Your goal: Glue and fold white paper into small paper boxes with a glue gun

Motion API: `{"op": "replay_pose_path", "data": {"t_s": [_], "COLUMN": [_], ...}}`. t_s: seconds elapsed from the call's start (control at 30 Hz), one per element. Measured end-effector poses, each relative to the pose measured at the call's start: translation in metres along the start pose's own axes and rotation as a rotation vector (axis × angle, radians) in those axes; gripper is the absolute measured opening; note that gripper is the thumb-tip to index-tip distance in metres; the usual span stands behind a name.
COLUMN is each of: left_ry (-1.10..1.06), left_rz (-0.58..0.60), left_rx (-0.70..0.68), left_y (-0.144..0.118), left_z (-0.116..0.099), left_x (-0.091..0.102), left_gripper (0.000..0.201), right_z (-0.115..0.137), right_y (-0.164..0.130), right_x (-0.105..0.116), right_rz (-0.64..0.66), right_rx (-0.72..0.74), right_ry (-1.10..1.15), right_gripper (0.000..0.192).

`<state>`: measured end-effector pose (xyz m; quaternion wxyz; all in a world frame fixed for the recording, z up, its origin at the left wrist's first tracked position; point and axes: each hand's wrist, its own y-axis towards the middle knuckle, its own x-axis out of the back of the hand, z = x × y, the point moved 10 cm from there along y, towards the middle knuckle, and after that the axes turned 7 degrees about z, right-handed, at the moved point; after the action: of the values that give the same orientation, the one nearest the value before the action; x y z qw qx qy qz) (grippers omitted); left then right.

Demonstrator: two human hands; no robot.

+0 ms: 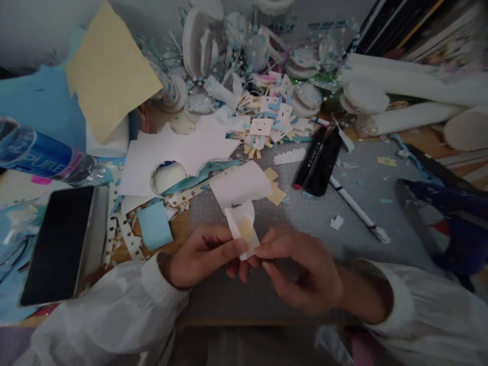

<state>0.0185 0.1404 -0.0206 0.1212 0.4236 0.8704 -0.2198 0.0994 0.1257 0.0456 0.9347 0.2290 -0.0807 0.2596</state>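
A small paper piece [243, 229], white with a tan patch, is pinched between both hands just above the grey mat [305, 213], low and centre in view. The left hand [204, 255] is closed on its lower left edge, thumb tip against the paper. The right hand [301, 269] is closed on its lower right edge with thumb and forefinger; this hand is blurred. Both wrists wear white sleeves.

At 12 o'clock from the piece, touching its top edge or just behind it, lies a curled white sheet [241, 184]. At 1 o'clock, two tan squares [275, 189] lie beside that sheet. At 2 o'clock, a black marker [318, 162] rests on the mat, with a white pen [358, 208] just right of it. At 3 o'clock, well apart, sits a dark blue tool [453, 218].

At 9 o'clock, a light blue square [154, 224] lies on the surface; farther out, a phone [57, 244] lies screen up. At 10 o'clock, a bottle [41, 155] lies on its side. At 11 o'clock, a white sheet with a round hole [168, 152] lies flat, with a yellow sheet [109, 71] beyond it. At 12 o'clock, far back, a heap of paper scraps [270, 119].
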Motion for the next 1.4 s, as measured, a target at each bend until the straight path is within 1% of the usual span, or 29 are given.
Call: {"op": "replay_pose_path", "data": {"t_s": [0.13,0.23,0.3,0.37,0.43,0.57,0.67,0.77,0.93,1.0,1.07,1.17,1.3,1.4], "left_ry": [0.071,0.222,0.338,0.419,0.463,0.499,0.456,0.381,0.25,0.209,0.186,0.156,0.133,0.128], "left_rz": [-0.053,-0.13,-0.17,-0.201,-0.206,-0.193,-0.159,-0.112,-0.155,-0.162,-0.147,-0.106,-0.042,0.009], "left_rx": [-0.022,-0.077,-0.124,-0.159,-0.179,-0.215,-0.231,-0.232,-0.164,-0.139,-0.127,-0.11,-0.075,-0.045], "left_y": [-0.001,-0.002,-0.004,-0.006,-0.007,-0.009,-0.008,-0.007,-0.007,-0.007,-0.006,-0.004,-0.004,-0.003], "left_z": [-0.003,-0.012,-0.019,-0.024,-0.025,-0.024,-0.023,-0.024,-0.02,-0.018,-0.015,-0.011,-0.007,-0.006], "left_x": [0.004,0.009,0.01,0.011,0.01,0.008,0.005,0.003,0.012,0.014,0.015,0.013,0.008,0.003], "left_gripper": [0.042,0.046,0.047,0.046,0.043,0.032,0.027,0.028,0.034,0.039,0.042,0.043,0.044,0.042], "right_z": [0.002,-0.002,-0.006,-0.01,-0.013,-0.012,-0.013,-0.018,-0.032,-0.033,-0.033,-0.033,-0.033,-0.031], "right_y": [0.0,-0.001,-0.001,-0.001,-0.002,-0.001,-0.001,-0.003,-0.006,-0.006,-0.005,-0.002,0.0,-0.001], "right_x": [-0.002,-0.002,-0.003,-0.003,-0.003,-0.003,-0.003,-0.003,-0.007,-0.003,0.004,0.01,0.003,0.0], "right_rz": [-0.008,-0.031,-0.035,-0.033,-0.031,-0.029,-0.033,-0.051,-0.02,-0.048,-0.099,-0.135,-0.071,-0.059], "right_rx": [0.034,0.006,-0.039,-0.081,-0.102,-0.094,-0.092,-0.113,-0.186,-0.188,-0.177,-0.168,-0.167,-0.153], "right_ry": [-0.015,-0.03,-0.063,-0.1,-0.128,-0.168,-0.117,0.046,0.379,0.464,0.488,0.478,0.48,0.488], "right_gripper": [0.036,0.034,0.03,0.025,0.022,0.018,0.016,0.018,0.015,0.012,0.011,0.021,0.035,0.033]}}
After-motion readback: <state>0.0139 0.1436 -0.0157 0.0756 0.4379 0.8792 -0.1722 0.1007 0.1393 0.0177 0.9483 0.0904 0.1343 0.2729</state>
